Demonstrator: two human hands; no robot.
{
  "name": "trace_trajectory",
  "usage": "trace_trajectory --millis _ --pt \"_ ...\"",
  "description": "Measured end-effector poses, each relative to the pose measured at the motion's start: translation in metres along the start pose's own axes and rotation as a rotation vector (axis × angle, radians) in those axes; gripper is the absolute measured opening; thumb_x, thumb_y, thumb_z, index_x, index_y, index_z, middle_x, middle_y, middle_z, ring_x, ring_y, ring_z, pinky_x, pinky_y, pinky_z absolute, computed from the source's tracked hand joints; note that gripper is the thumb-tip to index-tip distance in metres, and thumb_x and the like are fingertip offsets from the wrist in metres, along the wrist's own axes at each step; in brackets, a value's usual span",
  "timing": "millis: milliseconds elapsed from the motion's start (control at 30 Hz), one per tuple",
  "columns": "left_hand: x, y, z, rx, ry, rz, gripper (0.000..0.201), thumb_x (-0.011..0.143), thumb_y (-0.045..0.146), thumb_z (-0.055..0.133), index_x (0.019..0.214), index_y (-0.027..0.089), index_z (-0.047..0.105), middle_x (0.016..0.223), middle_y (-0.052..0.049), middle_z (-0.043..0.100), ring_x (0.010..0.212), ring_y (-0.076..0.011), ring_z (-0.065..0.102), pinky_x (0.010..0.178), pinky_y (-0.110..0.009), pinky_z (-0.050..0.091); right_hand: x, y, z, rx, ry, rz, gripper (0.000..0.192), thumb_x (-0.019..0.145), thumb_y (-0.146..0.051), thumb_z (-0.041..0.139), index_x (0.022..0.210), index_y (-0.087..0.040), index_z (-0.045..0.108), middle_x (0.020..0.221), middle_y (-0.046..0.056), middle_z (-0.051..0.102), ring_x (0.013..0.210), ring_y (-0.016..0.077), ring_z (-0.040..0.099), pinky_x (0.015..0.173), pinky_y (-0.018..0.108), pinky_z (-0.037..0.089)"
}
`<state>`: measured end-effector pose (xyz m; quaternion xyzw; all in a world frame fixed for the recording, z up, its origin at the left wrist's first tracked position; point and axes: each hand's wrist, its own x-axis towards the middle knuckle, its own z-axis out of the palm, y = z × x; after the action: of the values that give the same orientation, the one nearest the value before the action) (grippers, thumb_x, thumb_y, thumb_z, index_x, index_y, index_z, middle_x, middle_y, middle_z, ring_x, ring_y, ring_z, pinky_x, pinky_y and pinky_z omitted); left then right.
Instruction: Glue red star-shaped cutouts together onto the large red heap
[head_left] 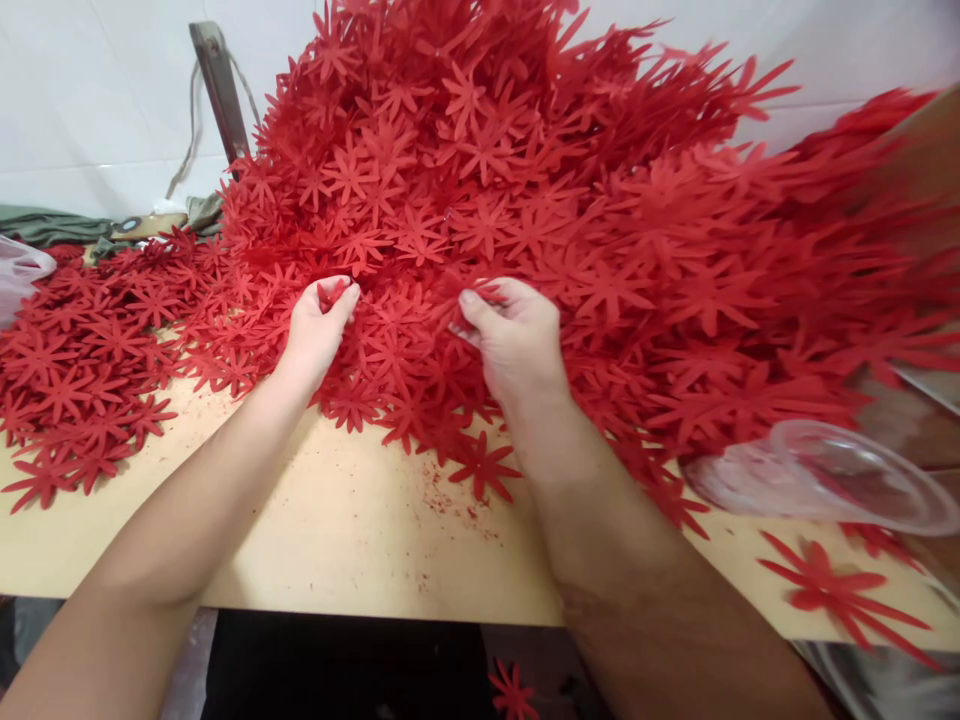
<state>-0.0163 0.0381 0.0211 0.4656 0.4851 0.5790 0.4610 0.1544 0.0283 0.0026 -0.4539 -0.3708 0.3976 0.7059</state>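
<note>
Desk [352, 530]: pale wood, white wall behind; bare strip along near edge. Red flower pile [525, 200] fills the back. Left hand [319, 325] pinches one flower [332, 293]; right hand [514, 335] closed on pile flowers.

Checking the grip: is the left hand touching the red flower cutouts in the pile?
Touching. The head view shows the left hand resting in the pile of red flower cutouts, fingers pinched on one.

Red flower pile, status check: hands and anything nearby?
Left hand pinching a red cutout. Right hand gripping cutouts at pile edge. Clear plastic bag lies right.
</note>
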Motion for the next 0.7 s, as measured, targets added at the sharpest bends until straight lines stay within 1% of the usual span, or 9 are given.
trace_trajectory --millis 100,200,267,333,400,467,533,600,700 --pt "-0.001 -0.001 0.002 0.059 -0.016 0.104 0.005 0.082 0.015 0.057 0.087 0.016 0.057 0.073 0.003 0.057 0.066 -0.0062 0.051 0.070 -0.019 0.041 -0.009 0.002 0.007 -0.110 -0.070 -0.049 0.018 0.072 -0.012 0.066 0.061 -0.018 0.053 0.054 -0.007 0.051 0.050 0.0050 0.045 0.053 0.021 0.039" --pt "-0.007 0.001 0.005 0.119 -0.111 0.178 0.006 0.080 0.020 0.060 0.082 0.014 0.061 0.078 0.001 0.061 0.072 -0.0070 0.053 0.074 -0.019 0.042 -0.014 0.004 0.009 -0.228 -0.117 -0.085 0.024 0.076 -0.023 0.066 0.056 -0.018 0.051 0.050 -0.006 0.044 0.047 0.0057 0.038 0.050 0.023 0.034" --pt "-0.012 0.003 0.008 0.134 -0.215 0.175 0.012 0.076 0.025 0.065 0.080 0.014 0.063 0.077 0.001 0.062 0.071 -0.0069 0.053 0.074 -0.020 0.042 -0.018 0.005 0.009 -0.297 -0.185 -0.137 0.031 0.076 -0.033 0.066 0.054 -0.018 0.049 0.050 -0.005 0.043 0.048 0.0066 0.037 0.050 0.025 0.033" --pt "-0.018 0.004 0.010 0.130 -0.321 0.131 0.017 0.072 0.028 0.070 0.078 0.014 0.063 0.074 0.002 0.062 0.068 -0.0068 0.052 0.071 -0.020 0.041 -0.021 0.004 0.011 -0.336 -0.265 -0.227 0.037 0.076 -0.040 0.065 0.053 -0.019 0.046 0.052 -0.004 0.042 0.051 0.0072 0.038 0.053 0.025 0.035" --pt "-0.020 0.004 0.011 0.110 -0.360 0.085 0.018 0.069 0.029 0.072 0.073 0.014 0.062 0.068 0.003 0.059 0.063 -0.0061 0.050 0.066 -0.020 0.040 -0.025 0.004 0.013 -0.307 -0.345 -0.271 0.037 0.077 -0.043 0.063 0.056 -0.020 0.044 0.055 -0.004 0.042 0.054 0.0080 0.040 0.056 0.025 0.036" --pt "-0.020 0.004 0.011 0.062 -0.311 0.063 0.016 0.071 0.026 0.070 0.068 0.014 0.059 0.062 0.005 0.055 0.057 -0.0051 0.046 0.063 -0.020 0.038 -0.026 0.004 0.015 -0.260 -0.434 -0.222 0.032 0.079 -0.044 0.060 0.063 -0.020 0.046 0.058 -0.004 0.043 0.056 0.0084 0.041 0.057 0.025 0.037" --pt "-0.018 0.004 0.009 0.015 -0.225 0.046 0.017 0.074 0.021 0.067 0.063 0.015 0.055 0.058 0.006 0.050 0.053 -0.0042 0.041 0.059 -0.019 0.037 -0.027 0.004 0.015 -0.244 -0.490 -0.148 0.025 0.077 -0.039 0.062 0.069 -0.020 0.048 0.062 -0.004 0.046 0.057 0.0081 0.042 0.056 0.025 0.037" --pt "-0.015 0.005 0.008 -0.006 -0.158 0.006 0.019 0.077 0.018 0.063 0.062 0.016 0.051 0.054 0.007 0.045 0.050 -0.0039 0.037 0.056 -0.018 0.034 -0.027 0.003 0.015 -0.271 -0.480 -0.117 0.021 0.072 -0.031 0.067 0.069 -0.019 0.050 0.063 -0.005 0.048 0.056 0.0071 0.041 0.055 0.024 0.035" --pt "-0.013 0.006 0.007 -0.023 -0.083 -0.037 0.018 0.079 0.019 0.062 0.066 0.016 0.050 0.054 0.008 0.043 0.048 -0.0039 0.035 0.053 -0.018 0.033 -0.025 0.001 0.014 -0.274 -0.405 -0.103 0.018 0.072 -0.026 0.067 0.065 -0.018 0.052 0.059 -0.005 0.048 0.055 0.0065 0.041 0.055 0.024 0.035"
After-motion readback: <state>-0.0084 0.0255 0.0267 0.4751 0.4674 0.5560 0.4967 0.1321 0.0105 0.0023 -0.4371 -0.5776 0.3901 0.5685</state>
